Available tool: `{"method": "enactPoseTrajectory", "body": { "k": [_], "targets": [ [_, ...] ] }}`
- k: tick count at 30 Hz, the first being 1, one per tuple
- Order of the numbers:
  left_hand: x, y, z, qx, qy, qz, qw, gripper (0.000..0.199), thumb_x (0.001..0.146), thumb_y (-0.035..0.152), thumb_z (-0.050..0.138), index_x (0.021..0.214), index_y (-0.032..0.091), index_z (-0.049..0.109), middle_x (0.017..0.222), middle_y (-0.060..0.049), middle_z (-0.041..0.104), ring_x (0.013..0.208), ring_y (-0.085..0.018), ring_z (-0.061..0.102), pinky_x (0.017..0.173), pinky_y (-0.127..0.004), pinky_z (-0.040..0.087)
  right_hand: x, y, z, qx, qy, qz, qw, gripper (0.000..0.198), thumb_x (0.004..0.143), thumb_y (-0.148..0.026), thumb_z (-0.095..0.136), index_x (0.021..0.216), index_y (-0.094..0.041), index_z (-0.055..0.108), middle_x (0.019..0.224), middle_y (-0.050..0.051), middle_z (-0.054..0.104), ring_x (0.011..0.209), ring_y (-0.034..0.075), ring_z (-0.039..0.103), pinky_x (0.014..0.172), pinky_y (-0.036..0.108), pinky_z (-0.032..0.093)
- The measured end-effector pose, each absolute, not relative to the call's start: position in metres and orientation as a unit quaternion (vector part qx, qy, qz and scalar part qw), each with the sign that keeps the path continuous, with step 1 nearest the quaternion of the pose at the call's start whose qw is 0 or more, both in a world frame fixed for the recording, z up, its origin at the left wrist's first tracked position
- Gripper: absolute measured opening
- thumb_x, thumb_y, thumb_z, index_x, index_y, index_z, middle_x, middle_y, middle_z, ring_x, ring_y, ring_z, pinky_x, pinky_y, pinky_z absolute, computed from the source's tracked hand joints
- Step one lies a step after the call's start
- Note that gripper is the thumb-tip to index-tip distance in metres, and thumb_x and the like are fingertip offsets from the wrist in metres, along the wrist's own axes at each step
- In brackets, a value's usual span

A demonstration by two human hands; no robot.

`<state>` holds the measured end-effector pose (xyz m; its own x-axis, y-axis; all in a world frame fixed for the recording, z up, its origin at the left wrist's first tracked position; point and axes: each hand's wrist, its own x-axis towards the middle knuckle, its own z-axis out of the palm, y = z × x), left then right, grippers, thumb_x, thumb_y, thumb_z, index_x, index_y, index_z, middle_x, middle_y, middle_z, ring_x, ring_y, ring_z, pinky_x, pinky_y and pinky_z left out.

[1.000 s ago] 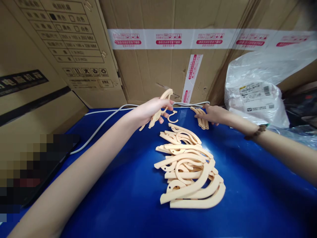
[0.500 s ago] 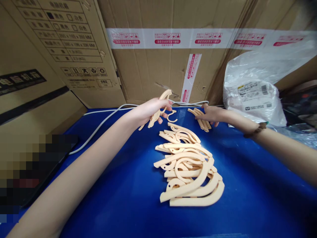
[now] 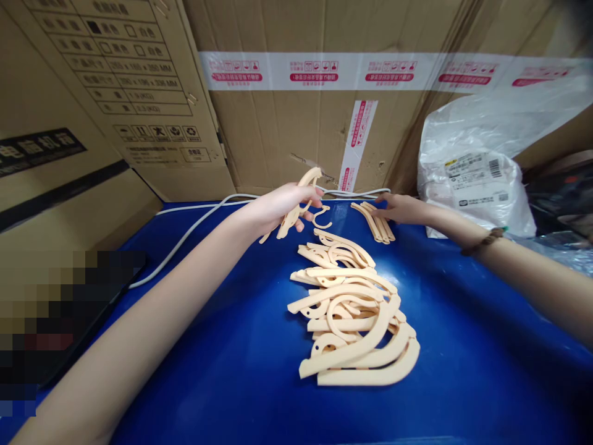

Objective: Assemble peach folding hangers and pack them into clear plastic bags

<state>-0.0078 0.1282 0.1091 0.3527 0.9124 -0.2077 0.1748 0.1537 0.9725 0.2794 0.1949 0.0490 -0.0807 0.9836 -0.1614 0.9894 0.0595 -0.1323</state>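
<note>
Left fingers [image 3: 317, 193]: clamped on a cream, smooth, plastic-looking hanger with curved parts [image 3: 291, 220]; the left hand [image 3: 282, 203] hides some of it, the curved upper end sticks out above the thumb.
Held hanger, place: far side of the glossy blue tabletop [image 3: 208, 371], left of the other cream pieces.
Held hanger, feel: looks light and stiff, likely a bit slippery; thin curved bits may snap if bent. Best hold probably the broad middle near the joint, not the slim hook.
Loose hook: cream, thin, C-shaped hook [image 3: 322, 227], lying just right of the left hand, touching no hand.
Hanger pile: overlapping cream curved hangers with small round holes [image 3: 356, 324], nearer the wearer, between the two forearms; probably prone to tangling, so lift by an outer bar.
Bar bundle: several slim, cream, curved bars [image 3: 370, 220] side by side near the far edge; likely light and rigid, easiest pinched across the sides.
Right fingers [image 3: 381, 213]: thumb and fingers apart at the bundle's right edge; contact can't be told. Right hand [image 3: 401, 209] holds nothing visible.
Right end: crinkled translucent white plastic bag with printed label [image 3: 433, 161], beyond the right forearm.
</note>
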Motion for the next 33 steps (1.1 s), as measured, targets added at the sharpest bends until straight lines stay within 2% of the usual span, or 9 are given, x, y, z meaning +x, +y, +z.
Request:
{"method": "enactPoseTrajectory", "body": {
  "k": [7, 12, 14, 17, 20, 24, 28, 30, 33],
  "targets": [
    [-0.010, 0.128, 0.106, 0.569, 0.468, 0.317, 0.598, 0.013, 0.083, 0.014, 0.056, 0.095, 0.017, 0.056, 0.083, -0.002, 0.055, 0.055, -0.007, 0.050, 0.040, -0.019, 0.033, 0.278, 0.196, 0.047, 0.653, 0.755, -0.063, 0.005, 0.053, 0.095, -0.054, 0.044, 0.132, -0.017, 0.055, 0.105, 0.012, 0.073, 0.096, 0.027, 0.069, 0.076, 0.030, 0.048],
    [-0.010, 0.132, 0.103, 0.574, 0.466, 0.323, 0.591, 0.011, 0.082, 0.016, 0.058, 0.093, 0.017, 0.058, 0.087, -0.005, 0.058, 0.056, -0.008, 0.050, 0.040, -0.019, 0.031, 0.267, 0.185, 0.053, 0.651, 0.757, -0.054, 0.014, 0.072, 0.091, -0.068, 0.041, 0.139, -0.016, 0.048, 0.109, 0.015, 0.072, 0.094, 0.029, 0.069, 0.070, 0.031, 0.048],
    [-0.010, 0.133, 0.102, 0.578, 0.471, 0.320, 0.584, 0.007, 0.085, 0.023, 0.060, 0.089, 0.018, 0.059, 0.088, -0.005, 0.059, 0.055, -0.008, 0.047, 0.039, -0.018, 0.027, 0.262, 0.183, 0.054, 0.658, 0.751, -0.045, 0.019, 0.077, 0.089, -0.068, 0.048, 0.142, -0.012, 0.045, 0.108, 0.017, 0.072, 0.094, 0.031, 0.069, 0.070, 0.032, 0.048],
    [-0.009, 0.134, 0.100, 0.582, 0.470, 0.317, 0.582, 0.027, 0.089, 0.044, 0.059, 0.086, 0.018, 0.060, 0.087, -0.005, 0.059, 0.053, -0.007, 0.042, 0.037, -0.017, 0.021, 0.256, 0.181, 0.052, 0.676, 0.736, -0.023, 0.018, 0.076, 0.089, -0.064, 0.052, 0.137, -0.005, 0.047, 0.111, 0.022, 0.070, 0.099, 0.034, 0.068, 0.074, 0.034, 0.048],
    [-0.007, 0.136, 0.095, 0.567, 0.485, 0.343, 0.571, 0.045, 0.092, 0.059, 0.047, 0.085, 0.017, 0.061, 0.081, -0.005, 0.058, 0.053, -0.008, 0.042, 0.037, -0.017, 0.025, 0.248, 0.179, 0.052, 0.695, 0.719, 0.002, 0.014, 0.073, 0.089, -0.061, 0.054, 0.130, -0.002, 0.052, 0.114, 0.027, 0.068, 0.104, 0.037, 0.066, 0.078, 0.037, 0.049],
    [0.002, 0.138, 0.090, 0.579, 0.494, 0.373, 0.530, 0.034, 0.094, 0.048, 0.055, 0.078, 0.018, 0.054, 0.066, 0.000, 0.051, 0.053, -0.010, 0.048, 0.045, -0.019, 0.037, 0.227, 0.165, 0.066, 0.706, 0.707, 0.039, -0.033, 0.068, 0.092, -0.066, 0.042, 0.122, -0.007, 0.060, 0.112, 0.025, 0.068, 0.104, 0.038, 0.065, 0.080, 0.042, 0.049],
    [0.015, 0.134, 0.095, 0.594, 0.490, 0.426, 0.475, 0.023, 0.099, 0.029, 0.049, 0.079, 0.018, 0.046, 0.069, 0.001, 0.052, 0.055, -0.009, 0.054, 0.052, -0.020, 0.042, 0.193, 0.136, 0.094, 0.595, 0.745, -0.211, -0.215, 0.068, 0.101, -0.059, 0.015, 0.100, -0.020, 0.070, 0.095, 0.010, 0.073, 0.081, 0.020, 0.068, 0.065, 0.029, 0.051],
    [0.020, 0.130, 0.103, 0.616, 0.476, 0.426, 0.461, 0.020, 0.101, 0.027, 0.044, 0.083, 0.018, 0.047, 0.074, 0.000, 0.056, 0.059, -0.011, 0.059, 0.054, -0.021, 0.047, 0.180, 0.121, 0.107, 0.526, 0.755, -0.305, -0.246, 0.053, 0.102, -0.053, 0.029, 0.095, -0.021, 0.071, 0.098, 0.008, 0.073, 0.081, 0.017, 0.067, 0.063, 0.025, 0.050],
    [0.017, 0.122, 0.118, 0.652, 0.449, 0.420, 0.444, 0.027, 0.103, 0.029, 0.039, 0.082, 0.017, 0.050, 0.072, 0.000, 0.058, 0.059, -0.011, 0.061, 0.055, -0.021, 0.048, 0.176, 0.109, 0.118, 0.513, 0.756, -0.291, -0.285, 0.037, 0.100, -0.043, 0.045, 0.088, -0.019, 0.070, 0.090, 0.006, 0.072, 0.078, 0.016, 0.065, 0.061, 0.024, 0.048]
  ]
}}
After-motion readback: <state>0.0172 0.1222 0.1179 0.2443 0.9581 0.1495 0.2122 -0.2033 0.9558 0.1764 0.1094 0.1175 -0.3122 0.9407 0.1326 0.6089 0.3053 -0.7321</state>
